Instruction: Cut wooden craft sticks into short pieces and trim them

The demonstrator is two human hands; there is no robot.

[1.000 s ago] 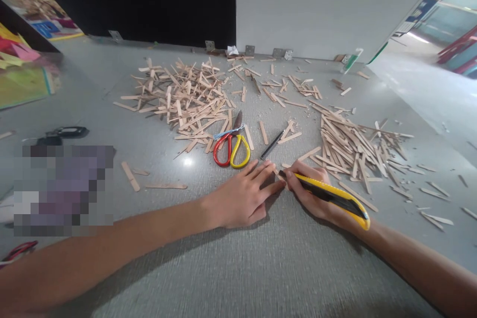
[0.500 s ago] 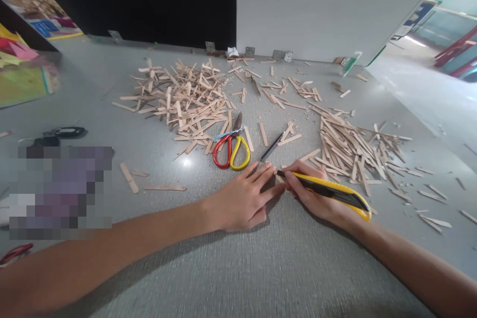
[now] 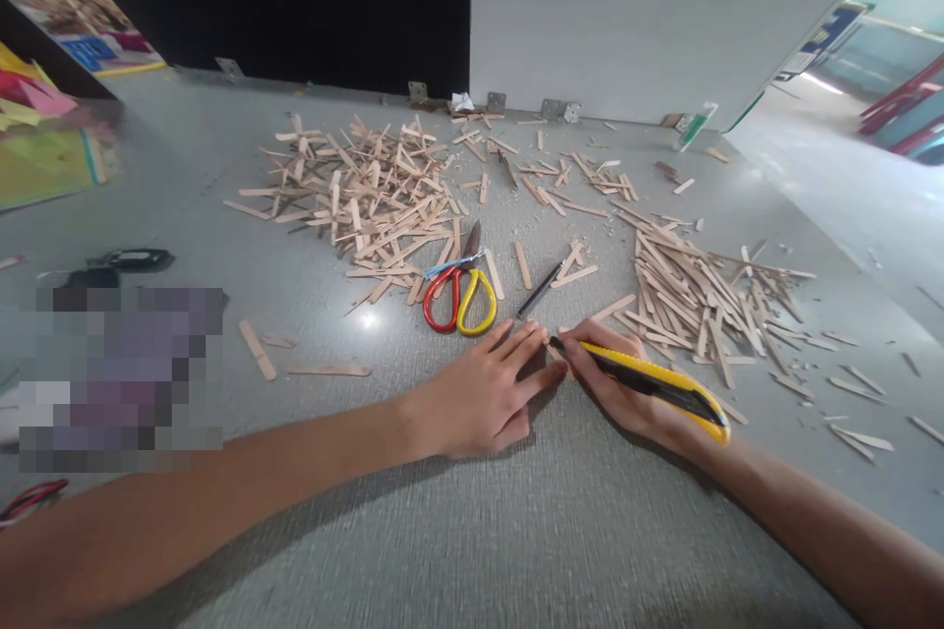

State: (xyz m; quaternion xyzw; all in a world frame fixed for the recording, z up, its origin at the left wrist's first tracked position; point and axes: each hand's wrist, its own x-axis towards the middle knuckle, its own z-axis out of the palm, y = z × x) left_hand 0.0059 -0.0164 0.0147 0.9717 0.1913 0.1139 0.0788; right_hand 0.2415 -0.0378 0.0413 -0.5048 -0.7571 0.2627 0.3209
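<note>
My right hand (image 3: 616, 383) is closed around a yellow and black utility knife (image 3: 656, 377). The knife's front end points left, close to my left fingertips. My left hand (image 3: 487, 393) pins a small wooden craft stick (image 3: 555, 354) against the grey tabletop, and its fingers cover most of that stick. Just beyond my left hand lie scissors (image 3: 461, 295) with one red and one yellow handle. A dark pen-like tool (image 3: 540, 291) rests between the scissors and the knife.
A large heap of craft sticks (image 3: 369, 187) spreads at the back left, another pile (image 3: 685, 285) at the right. A black and white panel (image 3: 626, 10) stands along the back. Dark items (image 3: 129, 262) and a blurred-out object (image 3: 125, 373) lie at the left.
The rear end of the utility knife has shifted very slightly left and down. Both hands otherwise stay in the same place, and the view has moved a touch.
</note>
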